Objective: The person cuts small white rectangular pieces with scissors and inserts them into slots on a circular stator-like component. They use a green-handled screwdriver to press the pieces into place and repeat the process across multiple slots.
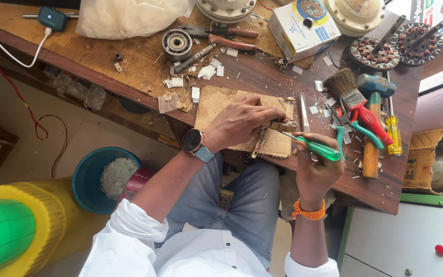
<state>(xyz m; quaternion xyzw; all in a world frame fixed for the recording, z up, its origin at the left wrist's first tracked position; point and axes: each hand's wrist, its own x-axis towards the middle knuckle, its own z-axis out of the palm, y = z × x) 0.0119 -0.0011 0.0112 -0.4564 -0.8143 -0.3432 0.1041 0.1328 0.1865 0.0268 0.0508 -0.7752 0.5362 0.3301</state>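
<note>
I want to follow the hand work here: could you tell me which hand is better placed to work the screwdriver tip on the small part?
Right. The right hand holds the green-handled screwdriver, tip toward the small metal part. The left hand is pressing that part onto the cardboard pad.

I count two screwdrivers, green [318, 149] and yellow [394, 134], one hammer [371, 123], one brush [345, 87], two wound rotors [374, 53].

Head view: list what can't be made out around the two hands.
- Small metal part under the left hand: the fingers cover most of it, so its kind is unclear.
- Green screwdriver in the right hand: the tip is too thin to tell whether it touches the part.
- Yellow screwdriver: its shaft is partly behind the hammer.
- Cardboard box: cut off by the top edge.
</note>
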